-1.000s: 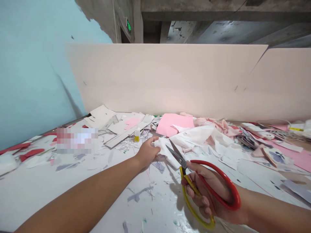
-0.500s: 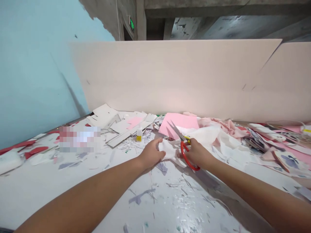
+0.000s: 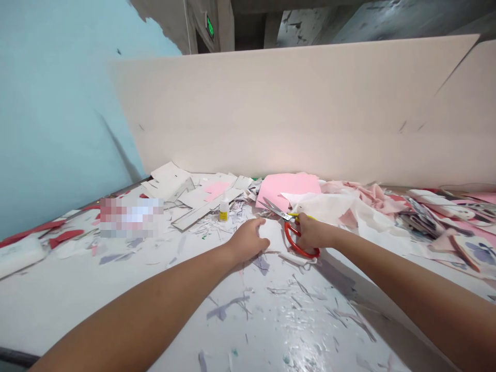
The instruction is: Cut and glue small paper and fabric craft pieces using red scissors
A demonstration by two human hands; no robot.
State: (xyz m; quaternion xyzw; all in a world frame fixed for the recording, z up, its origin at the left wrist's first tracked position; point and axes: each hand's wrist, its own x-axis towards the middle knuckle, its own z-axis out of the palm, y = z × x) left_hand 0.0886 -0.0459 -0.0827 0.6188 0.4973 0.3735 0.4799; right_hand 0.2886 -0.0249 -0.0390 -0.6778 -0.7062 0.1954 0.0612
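Holding the white piece (image 3: 274, 238) by its edge, left hand (image 3: 248, 241); right hand (image 3: 310, 235) grips scissors (image 3: 287, 216). Piece sits between hands, nearer me than the pink sheet (image 3: 284, 185). I'd keep it taut, blades clear of left fingers.

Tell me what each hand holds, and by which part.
Right hand: the scissors, by their handles. Left hand: a white piece, at its left edge.
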